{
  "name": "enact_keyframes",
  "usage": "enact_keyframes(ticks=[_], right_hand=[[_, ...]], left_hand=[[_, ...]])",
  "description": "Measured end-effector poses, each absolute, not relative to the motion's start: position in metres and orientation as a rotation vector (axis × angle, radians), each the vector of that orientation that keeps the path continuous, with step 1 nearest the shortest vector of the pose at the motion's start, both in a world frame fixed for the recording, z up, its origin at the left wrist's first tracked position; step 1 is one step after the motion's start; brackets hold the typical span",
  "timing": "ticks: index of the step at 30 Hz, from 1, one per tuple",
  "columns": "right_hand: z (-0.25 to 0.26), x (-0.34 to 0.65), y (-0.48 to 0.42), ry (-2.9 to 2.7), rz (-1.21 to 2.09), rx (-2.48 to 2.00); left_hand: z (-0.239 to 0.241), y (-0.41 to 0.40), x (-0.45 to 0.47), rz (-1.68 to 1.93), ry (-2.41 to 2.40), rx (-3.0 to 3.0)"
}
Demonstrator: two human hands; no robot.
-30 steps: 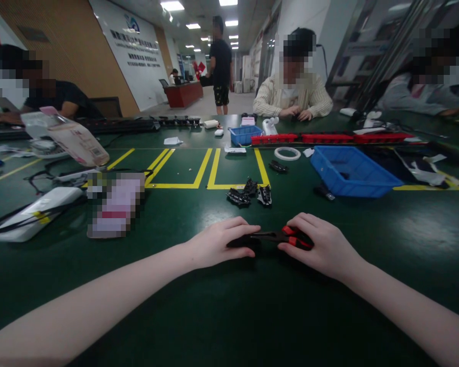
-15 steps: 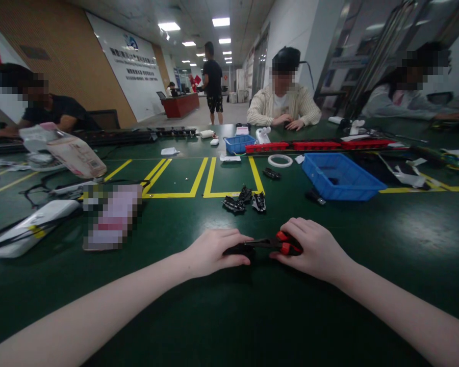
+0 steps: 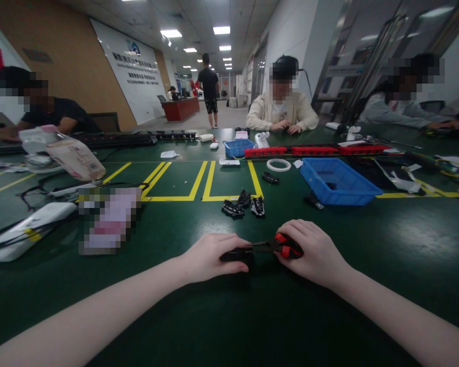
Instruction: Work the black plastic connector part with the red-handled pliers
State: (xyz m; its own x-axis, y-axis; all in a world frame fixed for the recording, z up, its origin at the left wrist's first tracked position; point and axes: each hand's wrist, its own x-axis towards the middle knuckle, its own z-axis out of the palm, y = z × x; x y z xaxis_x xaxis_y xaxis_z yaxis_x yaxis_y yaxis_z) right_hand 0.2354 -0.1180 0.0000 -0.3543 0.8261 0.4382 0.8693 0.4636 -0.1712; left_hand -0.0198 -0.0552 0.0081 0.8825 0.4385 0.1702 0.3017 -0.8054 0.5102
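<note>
My left hand [image 3: 214, 256] is closed on a small black part [image 3: 235, 254], which shows between thumb and fingers; much of it is hidden by the hand. In my right hand [image 3: 309, 250] are pliers [image 3: 270, 246] with red and black handles. Their dark jaws point left and reach the black part near my left fingertips. Whether the jaws grip it I cannot tell. Beyond my hands lies a small cluster of black and silvery parts [image 3: 233, 208], and another black part [image 3: 270, 177] rests farther back.
A blue bin [image 3: 338, 196] stands right of centre with a small black USB plug [image 3: 314, 201] beside it. A white tape ring [image 3: 278, 164], a phone [image 3: 112, 221], a white power bank [image 3: 30, 232] with cables and a bottle [image 3: 76, 155] lie around. Co-workers sit across the table.
My hands stay almost in place, still holding the black part and the pliers. The view has tilted up slightly. In the background, a standing person has turned and moved a little.
</note>
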Motion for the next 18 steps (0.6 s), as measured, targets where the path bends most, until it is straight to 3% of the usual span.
enact_keyframes(ticks=[18], right_hand=[[-0.0012, 0.2342, -0.1222, -2.310, -0.085, -1.373]], left_hand=[[0.0088, -0.0545, -0.0204, 0.447, 0.584, 2.543]])
